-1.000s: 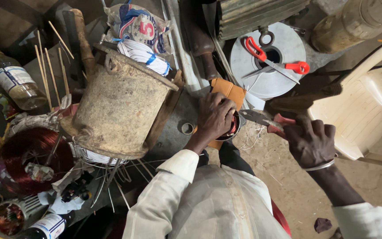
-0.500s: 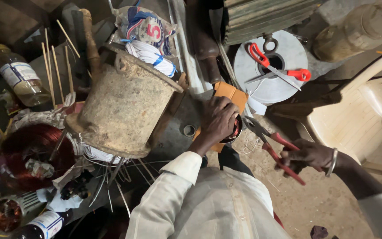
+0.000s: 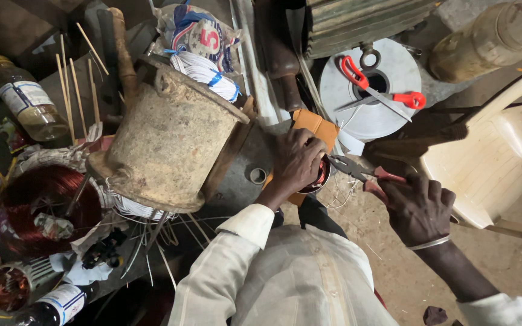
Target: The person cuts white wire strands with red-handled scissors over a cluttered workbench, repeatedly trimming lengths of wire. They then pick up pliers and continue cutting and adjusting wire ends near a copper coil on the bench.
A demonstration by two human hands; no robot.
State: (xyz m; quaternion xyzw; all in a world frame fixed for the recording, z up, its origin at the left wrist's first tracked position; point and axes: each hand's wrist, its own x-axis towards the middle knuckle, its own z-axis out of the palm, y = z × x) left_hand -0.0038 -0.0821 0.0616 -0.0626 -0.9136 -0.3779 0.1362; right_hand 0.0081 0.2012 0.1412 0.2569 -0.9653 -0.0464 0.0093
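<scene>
One big rusty motor housing [image 3: 167, 142] lies tilted on its side at the middle of the crowded bench, its flanged rim toward the person and thin white strands spilling from under that rim. Just left of it sits a coil of reddish copper wire [image 3: 46, 208], and a plastic bottle [image 3: 25, 102] lies farther up the left edge. To the right, a cream plastic chair [image 3: 490, 163] fills the frame's right side, and a white spool [image 3: 370, 90] lies above the hands with red-handled scissors [image 3: 382, 96] resting across it. Open room is scarce — the only bare patch is the sandy floor [image 3: 394, 271] between the chair and the person's pale sleeve, plus a small strip of dark bench beside the housing's rim.

The left hand [image 3: 297, 163] presses down with fingers curled tight over a small round part [image 3: 320, 175], which sits on an orange card [image 3: 315, 127] at the bench's near edge; most of that part is hidden under the palm. The right hand [image 3: 418, 208], a metal bangle at its wrist, is closed around the red handles of a pair of pliers [image 3: 357, 169] — their dark tip points left and reaches just beside the round part, though whether it touches cannot be told.
</scene>
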